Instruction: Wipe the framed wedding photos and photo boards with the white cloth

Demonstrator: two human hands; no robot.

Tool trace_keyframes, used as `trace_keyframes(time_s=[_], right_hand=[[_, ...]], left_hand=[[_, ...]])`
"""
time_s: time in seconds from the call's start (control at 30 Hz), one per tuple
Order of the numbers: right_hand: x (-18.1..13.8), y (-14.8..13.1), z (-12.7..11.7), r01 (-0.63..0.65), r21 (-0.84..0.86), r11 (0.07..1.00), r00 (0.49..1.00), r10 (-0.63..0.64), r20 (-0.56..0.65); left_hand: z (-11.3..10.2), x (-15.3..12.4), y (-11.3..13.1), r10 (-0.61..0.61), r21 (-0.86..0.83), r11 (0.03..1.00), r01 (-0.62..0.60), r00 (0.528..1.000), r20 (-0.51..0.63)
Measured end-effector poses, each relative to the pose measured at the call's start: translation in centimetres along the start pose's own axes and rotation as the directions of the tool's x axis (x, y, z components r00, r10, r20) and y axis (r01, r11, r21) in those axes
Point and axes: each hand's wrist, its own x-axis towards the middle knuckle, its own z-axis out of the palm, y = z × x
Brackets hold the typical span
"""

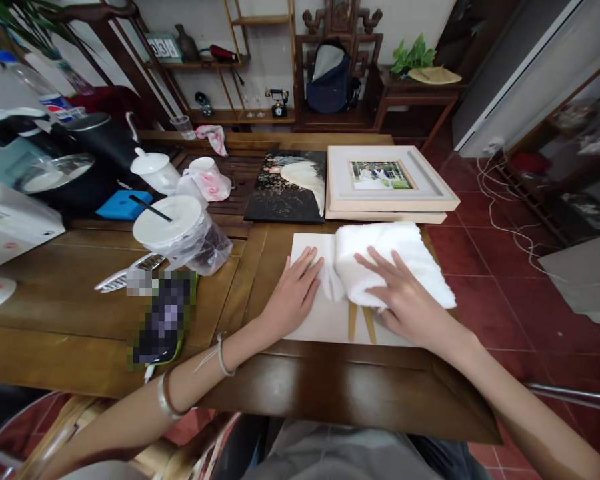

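Observation:
My left hand [294,291] lies flat with fingers stretched out on a white board [320,320] at the table's near edge. My right hand [399,293] rests open on a folded white towel [390,257] that lies across the board's right side. Two thin wooden strips [361,323] poke out from under the towel toward me. Neither hand grips anything.
Behind the board lie a dark photo canvas [290,187] and a stacked white picture frame [387,183]. To the left stand a lidded cup in a plastic bag [180,233], a white teapot [155,170], a blurred phone [164,320] and boxes. The wooden table's [80,300] right edge drops to a red tiled floor [495,267].

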Motion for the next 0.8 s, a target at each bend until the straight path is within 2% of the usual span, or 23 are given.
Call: trace_keyframes(time_s=[0.2,0.33,0.5,0.8], right_hand=[[-4.4,-4.6,-1.6,-0.005,0.107,0.994,0.989,-0.011,0.147],[-6.1,-5.8,-3.5,0.033,0.223,0.974,0.972,-0.084,0.22],[-5.3,-4.0,-3.8,0.044,0.242,0.969,0.982,-0.087,0.169],[1.5,0.9,-0.5,-0.076,0.05,0.996,0.997,0.077,-0.01]], left_hand=[[-0.1,0.0,0.1,-0.006,0.007,1.0,0.006,1.0,0.007],[-0.2,0.0,0.2,-0.005,0.005,1.0,0.005,1.0,0.008],[-0.2,0.1,0.2,-0.009,0.001,1.0,0.009,1.0,0.014],[0.0,0.0,-0.1,0.003,-0.006,1.0,-0.003,1.0,-0.002]])
